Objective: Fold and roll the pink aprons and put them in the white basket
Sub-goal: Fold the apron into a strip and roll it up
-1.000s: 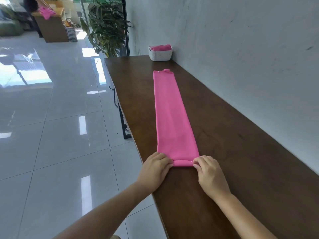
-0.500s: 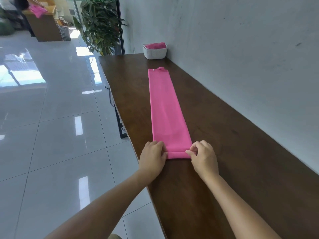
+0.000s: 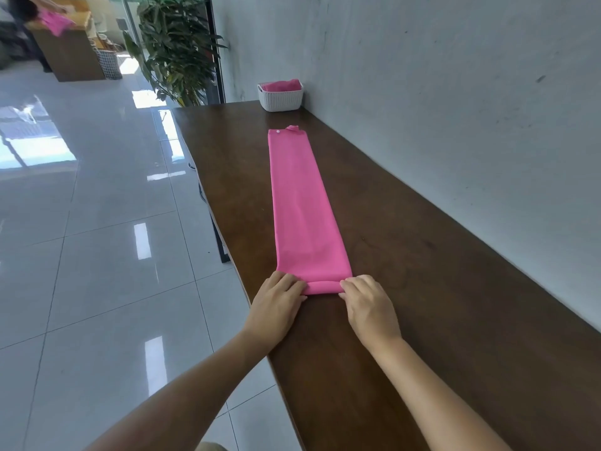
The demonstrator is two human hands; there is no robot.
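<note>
I see the pink apron (image 3: 302,203) folded into a long strip lying flat on the table (image 3: 455,288), near end rolled. My left hand (image 3: 276,307) and right hand (image 3: 370,307) pinch that roll, fingers curled on its ends. The white basket (image 3: 281,98) sits at the table's far end holding pink cloth.

No text, label, brand, number or sign can be read anywhere in the view; no lettering is seen.
</note>
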